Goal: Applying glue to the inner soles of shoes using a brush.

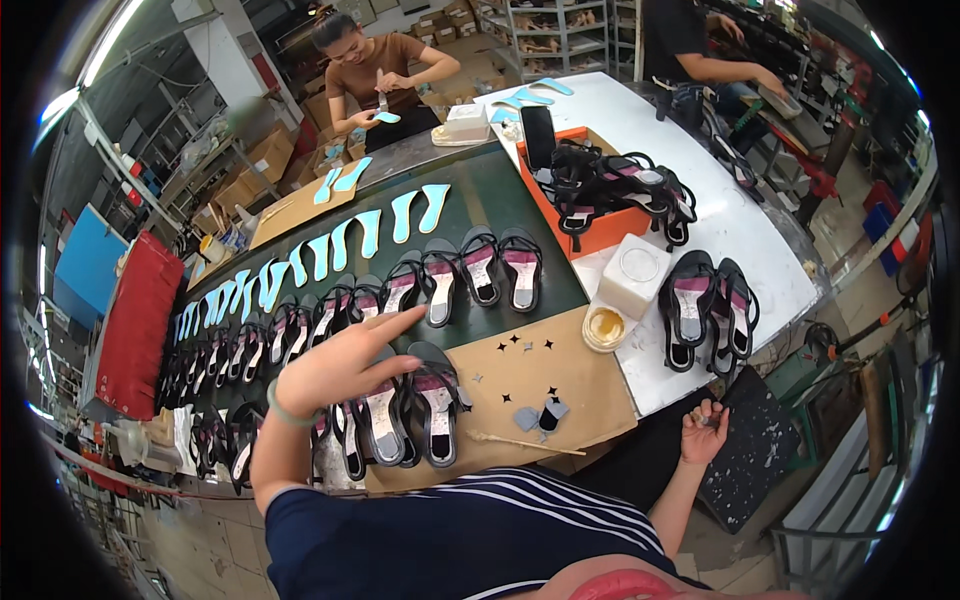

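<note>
Over the green-topped bench (561,292), the left hand (335,366) reaches between two rows of black sandals (437,408), its fingers spread and holding nothing. Beyond the brown paper (600,388), the right hand (703,439) hangs with fingers curled, seemingly pinching a small grey piece. The straps look already on; grey patches seem to cover a few heel ends, while others show dark openings and look unfinished. Pale blue insoles (370,234) lie apart, apparently unfitted.
</note>
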Tool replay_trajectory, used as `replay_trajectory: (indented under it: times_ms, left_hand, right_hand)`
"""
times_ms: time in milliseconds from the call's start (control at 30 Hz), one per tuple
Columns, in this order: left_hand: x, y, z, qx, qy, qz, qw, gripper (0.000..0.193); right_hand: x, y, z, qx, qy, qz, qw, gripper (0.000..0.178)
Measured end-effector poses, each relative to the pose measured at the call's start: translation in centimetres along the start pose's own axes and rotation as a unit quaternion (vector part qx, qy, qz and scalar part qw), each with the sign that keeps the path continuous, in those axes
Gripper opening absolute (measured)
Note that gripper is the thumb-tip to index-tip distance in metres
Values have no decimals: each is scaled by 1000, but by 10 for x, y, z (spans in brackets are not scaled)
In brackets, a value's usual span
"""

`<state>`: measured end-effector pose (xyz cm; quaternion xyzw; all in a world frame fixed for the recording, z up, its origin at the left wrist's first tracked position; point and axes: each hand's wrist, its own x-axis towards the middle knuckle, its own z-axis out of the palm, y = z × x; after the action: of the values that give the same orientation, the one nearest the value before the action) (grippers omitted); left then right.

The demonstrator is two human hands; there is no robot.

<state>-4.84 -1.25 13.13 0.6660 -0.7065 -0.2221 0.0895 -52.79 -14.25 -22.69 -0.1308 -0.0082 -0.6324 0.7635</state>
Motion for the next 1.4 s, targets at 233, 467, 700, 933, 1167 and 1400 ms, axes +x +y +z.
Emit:
replay_trajectory:
  times_ms: [233, 467, 700, 933, 1167, 1400]
  left_hand:
    - [-29, -41, 31, -215, 94, -83, 968, 57]
    - [56, -37, -4, -267, 72, 7, 961, 54]
    - [202, -8, -29, -499, 34, 29, 865, 51]
    - [275, 60, -8, -524, 24, 90, 846, 51]
    - [341, -7, -26, -415, 198, 34, 887, 48]
    - [360, -38, -21, -393, 152, -13, 907, 53]
  right_hand:
    - [5, -2, 16, 10, 30, -28, 999, 26]
    - [47, -48, 165, -163, -95, -101, 977, 28]
    - [202, -112, 244, -282, -94, 78, 952, 31]
    - [356, -92, 236, -661, 79, 260, 700, 27]
    - [420, -25, 173, -910, 70, 250, 323, 61]
    - [447, 1, 130, -901, 84, 276, 324, 93]
